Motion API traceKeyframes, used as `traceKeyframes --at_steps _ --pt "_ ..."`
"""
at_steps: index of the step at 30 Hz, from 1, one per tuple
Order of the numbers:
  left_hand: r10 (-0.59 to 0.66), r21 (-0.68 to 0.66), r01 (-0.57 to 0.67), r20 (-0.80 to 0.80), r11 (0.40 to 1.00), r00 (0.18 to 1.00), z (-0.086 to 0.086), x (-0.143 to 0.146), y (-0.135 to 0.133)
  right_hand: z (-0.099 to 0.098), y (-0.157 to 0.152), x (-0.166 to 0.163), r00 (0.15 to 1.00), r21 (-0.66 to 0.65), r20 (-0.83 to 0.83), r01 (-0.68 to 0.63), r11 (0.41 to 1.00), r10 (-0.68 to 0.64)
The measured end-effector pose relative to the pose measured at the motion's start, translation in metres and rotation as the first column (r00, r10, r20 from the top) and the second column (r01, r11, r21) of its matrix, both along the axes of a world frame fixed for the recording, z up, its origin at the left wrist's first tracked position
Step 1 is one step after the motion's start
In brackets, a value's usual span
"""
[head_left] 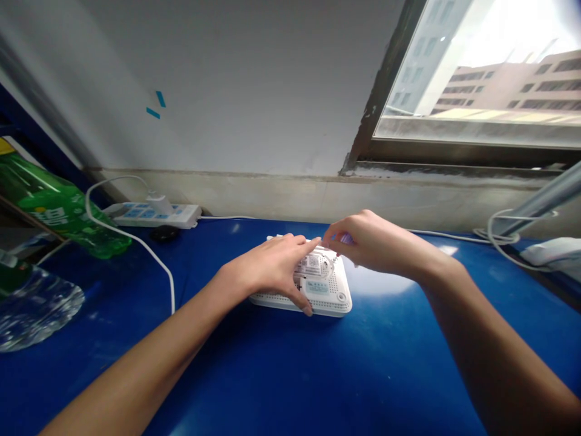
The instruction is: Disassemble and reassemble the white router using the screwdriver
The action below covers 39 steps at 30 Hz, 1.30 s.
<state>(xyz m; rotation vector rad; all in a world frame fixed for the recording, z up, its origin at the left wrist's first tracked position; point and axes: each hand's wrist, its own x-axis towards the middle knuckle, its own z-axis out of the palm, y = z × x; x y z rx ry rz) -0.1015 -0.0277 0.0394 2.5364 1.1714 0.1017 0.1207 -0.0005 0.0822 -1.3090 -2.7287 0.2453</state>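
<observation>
A white router-like box (pixel 342 284) lies on the blue table with its labelled, vented underside up. My left hand (pixel 279 266) spans its left part and steadies it, the thumb at the near edge and the fingers toward the far edge. At the far right corner of the box, my right hand (pixel 363 242) is closed in a pinch around a small purple-handled tool (pixel 347 238). Most of that tool is hidden by the fingers, so its tip does not show.
On the left, a green soda bottle (pixel 59 206) and a clear plastic bottle (pixel 40 309) lie tilted. A white power strip (pixel 181 215) with a plugged-in charger (pixel 158 203) and a black object (pixel 164 234) sit near the wall. A metal pole (pixel 535 203) with white cable stands right.
</observation>
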Motion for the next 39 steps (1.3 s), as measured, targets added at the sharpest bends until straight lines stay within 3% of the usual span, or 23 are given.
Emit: traceKeyframes --at_steps 4,10,15,22,31,39 --pt "0.000 0.005 0.000 0.004 1.000 1.000 -0.001 0.000 0.000 0.001 -0.001 0.000 1.000 -0.072 -0.015 0.013 0.997 -0.014" --pt "0.043 -0.022 -0.044 -0.036 0.999 0.998 -0.002 0.000 -0.001 -0.002 -0.002 0.001 0.992 -0.006 -0.101 -0.071 0.997 0.070" --pt "0.042 -0.016 -0.043 -0.029 0.999 0.999 -0.002 0.000 -0.001 -0.002 -0.002 -0.004 0.998 0.026 -0.066 -0.006 1.000 0.008" --pt "0.023 -0.026 -0.023 -0.013 0.999 1.000 0.000 -0.001 -0.001 -0.001 -0.002 -0.002 0.998 -0.074 -0.058 -0.005 0.997 0.000" --pt "0.035 -0.040 -0.036 -0.034 0.999 0.999 -0.002 -0.001 -0.001 -0.006 0.001 -0.002 0.993 0.061 -0.092 -0.070 0.996 0.076" --pt "0.028 -0.029 -0.029 -0.045 0.999 0.999 -0.002 -0.002 0.000 -0.015 0.006 -0.007 0.977 0.036 -0.096 0.193 0.981 -0.189"
